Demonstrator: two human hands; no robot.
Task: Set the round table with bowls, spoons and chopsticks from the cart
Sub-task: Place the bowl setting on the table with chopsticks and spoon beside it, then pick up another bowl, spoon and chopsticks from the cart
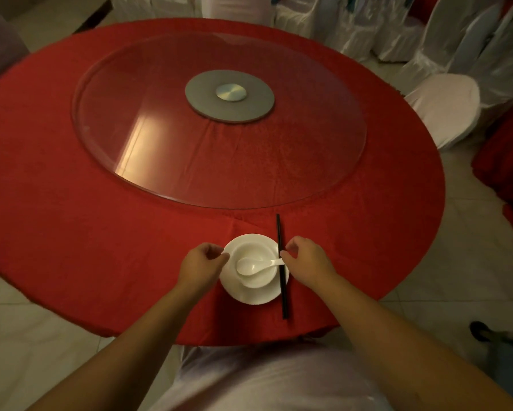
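A white bowl (256, 250) stands on a white plate (253, 296) at the near edge of the round table (71, 218), which is draped in red cloth. A white spoon (249, 266) lies in the bowl, its handle pointing right. Black chopsticks (282, 287) lie along the plate's right side, pointing away from me. My left hand (202, 264) pinches the plate's left rim. My right hand (307, 258) pinches the spoon's handle tip where it meets the chopsticks.
A glass turntable (148, 143) with a grey hub (249, 112) fills the table's middle. White-covered chairs (448, 105) stand at the right and the far side. A white-covered chair (264, 381) sits just below me. Another red-draped table (504, 161) is at far right.
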